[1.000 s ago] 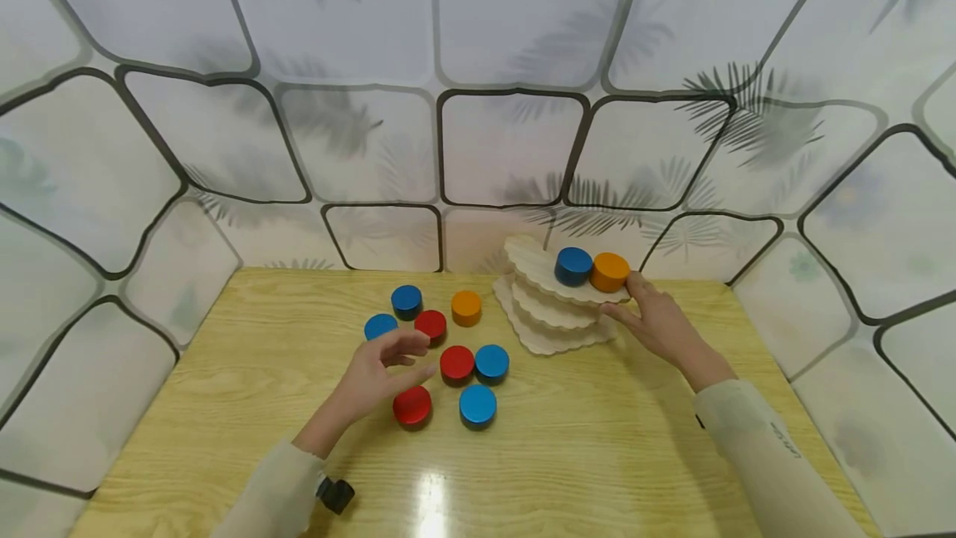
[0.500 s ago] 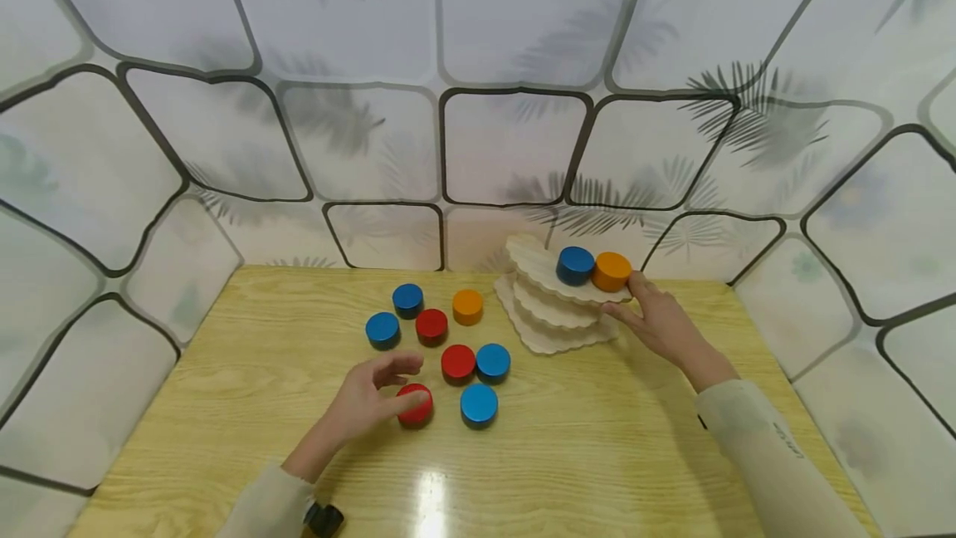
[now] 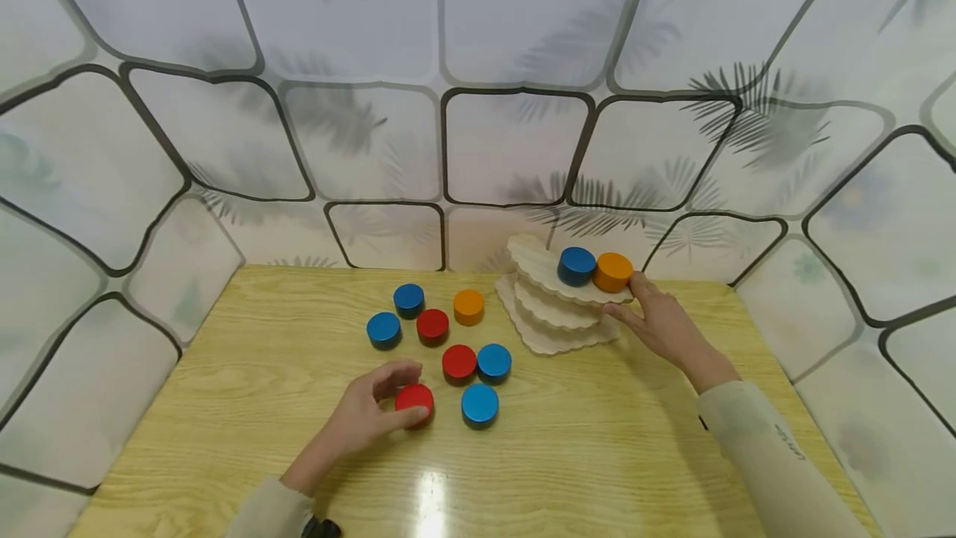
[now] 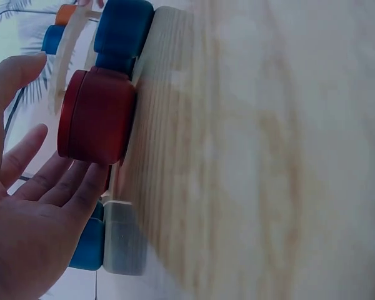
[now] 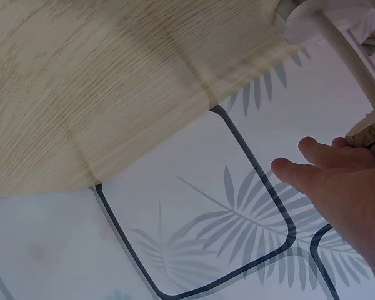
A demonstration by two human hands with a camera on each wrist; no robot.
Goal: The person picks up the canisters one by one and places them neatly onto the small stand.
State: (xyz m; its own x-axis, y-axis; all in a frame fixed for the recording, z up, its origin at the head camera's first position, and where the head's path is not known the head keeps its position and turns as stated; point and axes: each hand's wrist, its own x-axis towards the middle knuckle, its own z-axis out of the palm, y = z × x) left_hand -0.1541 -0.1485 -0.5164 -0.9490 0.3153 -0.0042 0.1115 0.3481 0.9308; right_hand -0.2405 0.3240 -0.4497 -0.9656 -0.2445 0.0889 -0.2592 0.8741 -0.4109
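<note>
We see the left hand (image 3: 358,412) spread around the nearest red disc (image 3: 412,403) on the wood-grain table (image 3: 597,455), its thumb and fingers parted, though we cannot tell whether they touch it. Our right hand (image 3: 667,330) pinches the right end of the upper tier of the pale stand (image 3: 556,308), just beside an orange disc (image 3: 613,272) and a blue disc (image 3: 577,266) resting up there.

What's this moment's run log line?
left hand: around nearest red disc; right hand: holds tiered stand; top tier: blue disc, orange disc
</note>
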